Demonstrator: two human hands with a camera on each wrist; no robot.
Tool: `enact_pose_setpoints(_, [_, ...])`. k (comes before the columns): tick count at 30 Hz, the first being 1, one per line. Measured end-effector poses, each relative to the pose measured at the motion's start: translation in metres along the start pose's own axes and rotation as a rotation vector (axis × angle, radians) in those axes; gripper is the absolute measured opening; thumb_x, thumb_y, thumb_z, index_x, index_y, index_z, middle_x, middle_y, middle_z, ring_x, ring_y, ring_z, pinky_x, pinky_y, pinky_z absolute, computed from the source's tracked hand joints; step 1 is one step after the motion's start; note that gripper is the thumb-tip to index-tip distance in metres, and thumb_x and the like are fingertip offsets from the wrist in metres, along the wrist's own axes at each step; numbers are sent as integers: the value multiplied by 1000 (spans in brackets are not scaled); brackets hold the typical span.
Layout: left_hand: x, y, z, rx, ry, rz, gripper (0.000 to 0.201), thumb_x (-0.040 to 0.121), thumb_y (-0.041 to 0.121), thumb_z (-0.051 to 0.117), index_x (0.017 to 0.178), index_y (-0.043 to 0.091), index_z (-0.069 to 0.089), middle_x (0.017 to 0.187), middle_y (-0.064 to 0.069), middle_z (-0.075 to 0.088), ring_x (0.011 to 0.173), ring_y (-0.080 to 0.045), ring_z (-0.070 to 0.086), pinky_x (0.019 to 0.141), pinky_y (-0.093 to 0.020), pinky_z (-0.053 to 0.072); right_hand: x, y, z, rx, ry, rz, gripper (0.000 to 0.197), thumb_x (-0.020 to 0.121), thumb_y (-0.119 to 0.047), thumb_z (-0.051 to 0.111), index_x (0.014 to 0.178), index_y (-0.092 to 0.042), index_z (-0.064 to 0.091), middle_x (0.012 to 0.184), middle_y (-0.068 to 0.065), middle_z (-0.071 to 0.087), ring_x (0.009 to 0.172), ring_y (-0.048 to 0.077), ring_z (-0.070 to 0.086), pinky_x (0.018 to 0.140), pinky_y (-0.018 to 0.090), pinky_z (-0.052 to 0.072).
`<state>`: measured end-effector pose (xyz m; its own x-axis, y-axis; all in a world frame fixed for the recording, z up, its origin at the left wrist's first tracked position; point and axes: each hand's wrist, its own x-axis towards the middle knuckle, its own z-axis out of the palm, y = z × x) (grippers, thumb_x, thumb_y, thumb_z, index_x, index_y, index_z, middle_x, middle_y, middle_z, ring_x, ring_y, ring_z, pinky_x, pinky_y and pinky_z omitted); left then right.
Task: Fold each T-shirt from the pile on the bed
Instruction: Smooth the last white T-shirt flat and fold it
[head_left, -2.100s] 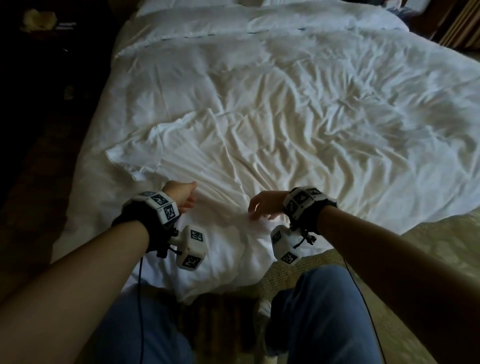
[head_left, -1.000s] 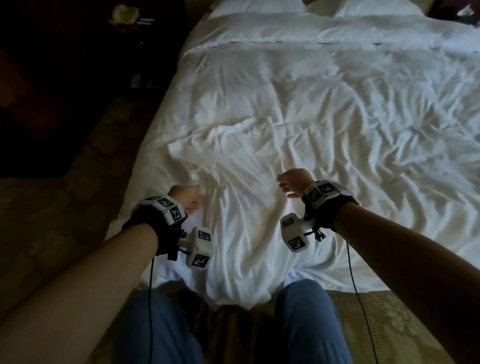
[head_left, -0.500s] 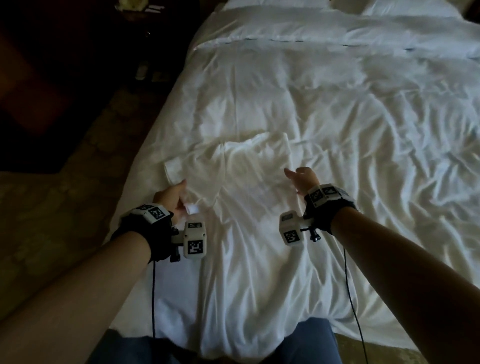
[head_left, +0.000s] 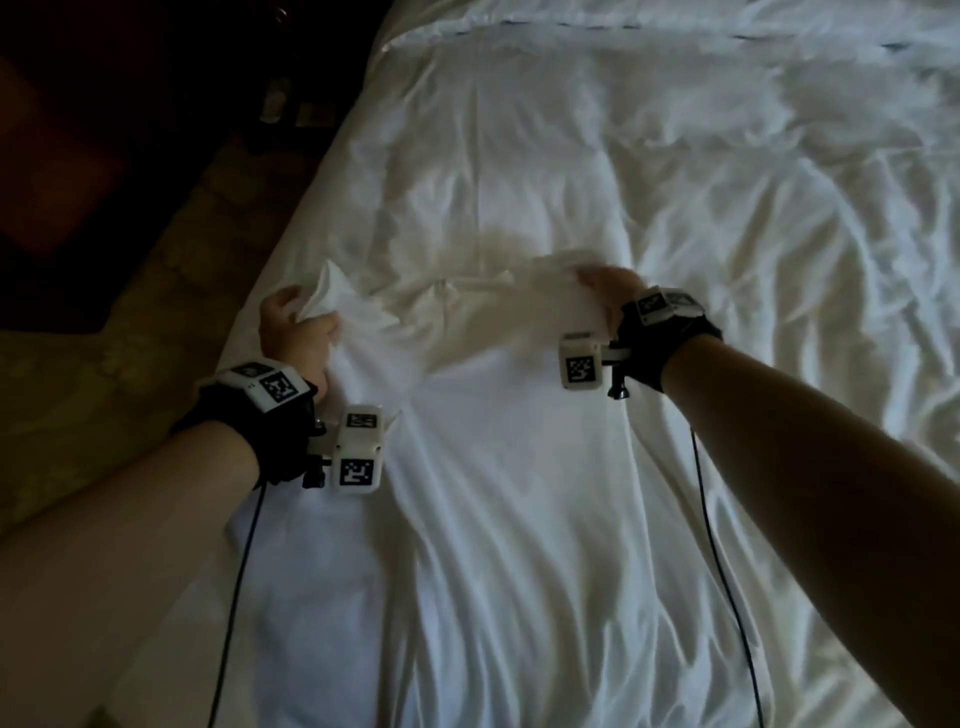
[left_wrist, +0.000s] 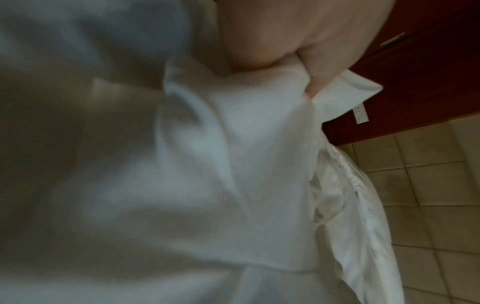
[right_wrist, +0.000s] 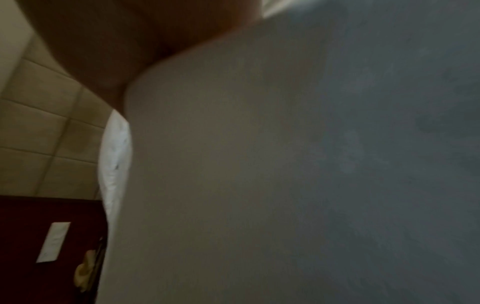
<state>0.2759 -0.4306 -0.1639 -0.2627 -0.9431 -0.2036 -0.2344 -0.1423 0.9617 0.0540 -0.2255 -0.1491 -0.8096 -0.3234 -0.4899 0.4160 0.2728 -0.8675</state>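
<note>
A white T-shirt (head_left: 519, 467) lies spread lengthwise on the white bed (head_left: 727, 208), its top end raised off the duvet. My left hand (head_left: 296, 332) grips a bunch of the shirt's left shoulder, and cloth sticks up between the fingers. In the left wrist view the shirt (left_wrist: 246, 144) runs up into my curled left hand (left_wrist: 298, 67). My right hand (head_left: 608, 283) holds the shirt's right shoulder, its fingers mostly hidden by cloth. The right wrist view is filled by blurred shirt fabric (right_wrist: 285, 164) under my right hand (right_wrist: 130, 41).
The bed's left edge (head_left: 270, 291) drops to a patterned carpet (head_left: 130, 338). Dark furniture (head_left: 78, 130) stands at the far left. Rumpled duvet stretches away to the right and toward the folded sheet line (head_left: 571, 26) at the top.
Both hands have moved up the shirt from its lower part to the shoulders and lifted the top edge. The camera has leaned further over the bed.
</note>
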Motion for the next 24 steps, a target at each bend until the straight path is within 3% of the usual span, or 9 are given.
enact_pose_setpoints(3, [16,16,2,-35,-20,54,55,84,3,62,135,15,45,121,1,52,106,-16,52,84,-23,43,5,-28,2,49,32,-207,18,95,-20,53,78,-16,59,81,3,61,92,29,62,86,41,51])
enact_pose_setpoints(6, [28,24,6,-74,-27,92,53,84,6,62,134,17,46,125,-4,56,107,-18,55,90,-30,47,11,-42,2,163,47,-315,16,96,-18,53,81,-16,60,81,4,62,75,20,61,80,38,53])
enact_pose_setpoints(8, [32,20,11,-76,-15,94,52,86,7,62,135,17,46,125,-4,56,107,-17,54,91,-30,47,19,-39,2,117,106,-345,13,95,-22,54,90,-13,61,87,7,64,80,23,62,83,41,53])
enact_pose_setpoints(11, [32,-1,16,30,4,25,48,87,16,63,133,13,50,122,-4,58,105,-20,57,86,-29,48,39,-15,-3,-334,185,-247,31,96,-28,47,113,-6,61,113,17,61,106,32,58,91,39,49])
enact_pose_setpoints(14, [36,-19,16,203,-5,-71,49,86,33,65,125,6,55,121,-13,61,107,-30,60,89,-41,52,47,11,-8,-736,101,-88,45,96,-37,42,130,-9,49,125,13,55,107,27,54,78,32,40])
enact_pose_setpoints(16, [38,-18,14,188,-31,-131,51,86,40,65,123,6,56,116,-13,62,100,-31,62,82,-39,53,47,13,-8,-734,104,-92,46,97,-34,44,133,-6,45,131,13,52,114,29,52,83,31,41])
enact_pose_setpoints(18, [36,-14,14,127,-77,-249,45,86,44,65,114,9,60,105,-10,62,81,-26,62,69,-35,52,43,11,-3,-648,154,-117,50,95,-31,49,137,-6,38,135,14,48,120,32,50,95,35,43])
enact_pose_setpoints(20, [27,-14,10,76,-179,-369,47,79,49,70,103,9,63,103,-8,65,84,-27,64,77,-37,53,35,12,5,-538,246,-153,58,93,-35,54,141,-11,32,139,14,44,122,32,49,97,36,42])
enact_pose_setpoints(24, [14,-19,-7,127,-367,-475,66,56,46,85,107,8,68,113,-14,67,103,-35,64,95,-49,49,26,27,11,-486,256,-105,65,88,-35,59,141,-11,31,135,14,48,119,33,51,96,38,45])
